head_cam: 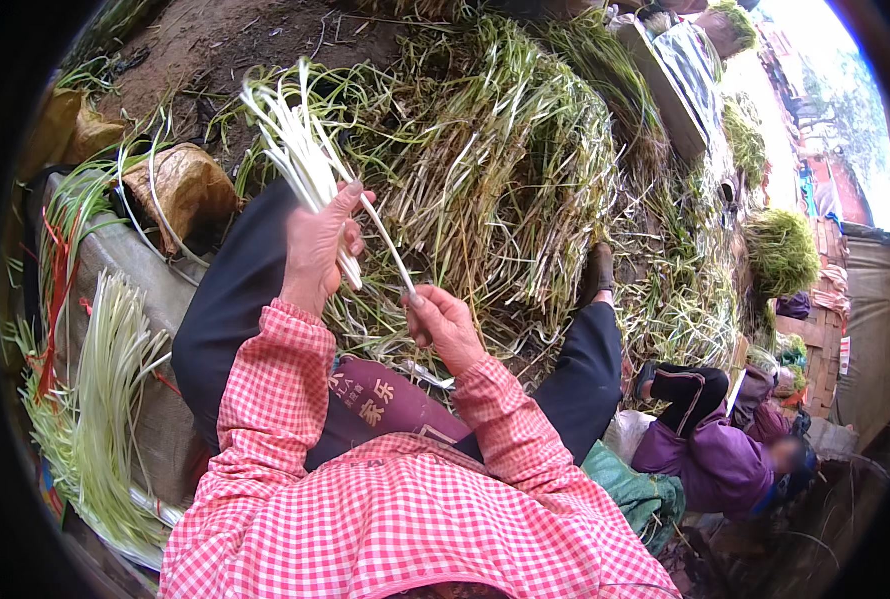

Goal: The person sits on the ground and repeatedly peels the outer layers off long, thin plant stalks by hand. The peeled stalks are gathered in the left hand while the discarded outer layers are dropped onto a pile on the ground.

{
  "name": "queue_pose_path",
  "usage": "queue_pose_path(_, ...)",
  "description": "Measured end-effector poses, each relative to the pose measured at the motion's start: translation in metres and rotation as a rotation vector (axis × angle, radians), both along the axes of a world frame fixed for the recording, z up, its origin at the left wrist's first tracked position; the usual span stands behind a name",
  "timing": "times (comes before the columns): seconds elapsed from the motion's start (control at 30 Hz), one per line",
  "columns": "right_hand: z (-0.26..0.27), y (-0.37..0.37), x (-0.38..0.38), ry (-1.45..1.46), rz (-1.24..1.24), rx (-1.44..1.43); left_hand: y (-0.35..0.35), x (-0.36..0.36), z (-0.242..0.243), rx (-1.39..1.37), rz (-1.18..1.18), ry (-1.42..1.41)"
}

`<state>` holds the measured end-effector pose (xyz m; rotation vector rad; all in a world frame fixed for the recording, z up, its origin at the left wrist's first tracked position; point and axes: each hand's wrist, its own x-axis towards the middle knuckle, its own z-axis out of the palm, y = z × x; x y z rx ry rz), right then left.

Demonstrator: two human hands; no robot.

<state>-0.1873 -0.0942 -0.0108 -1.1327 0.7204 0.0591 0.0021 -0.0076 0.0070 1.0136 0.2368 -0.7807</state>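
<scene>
My left hand (321,247) is closed around a small bunch of cleaned white stalks (295,150), which look like blanched garlic or chive shoots. Their pale tips point up and to the left. A single white stalk (385,239) passes beside my left thumb, and its lower end is pinched between the thumb and fingers of my right hand (445,329). Beyond both hands lies a broad heap of untrimmed green and straw-coloured stalks (490,180). At my left, a pile of pale stripped stalks (108,389) rests on a grey cloth-covered surface (175,419).
Red ties (55,299) hang at the left, near a brown sack (183,187). A co-worker in purple (707,464) sits at the right, beside a green woven sack (632,487). Bundled greens (782,251) stand farther off. My shoe (598,273) touches the heap's edge.
</scene>
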Motion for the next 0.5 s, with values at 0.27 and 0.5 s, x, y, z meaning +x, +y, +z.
queue_pose_path(0.27,-0.002,0.008,0.030,-0.069,-0.035,-0.187,-0.002,-0.019,-0.012,0.014,-0.192,0.100)
queue_pose_path(0.5,-0.061,-0.027,-0.051,0.559,0.321,-0.584,0.007,0.005,-0.012,0.019,0.027,0.001)
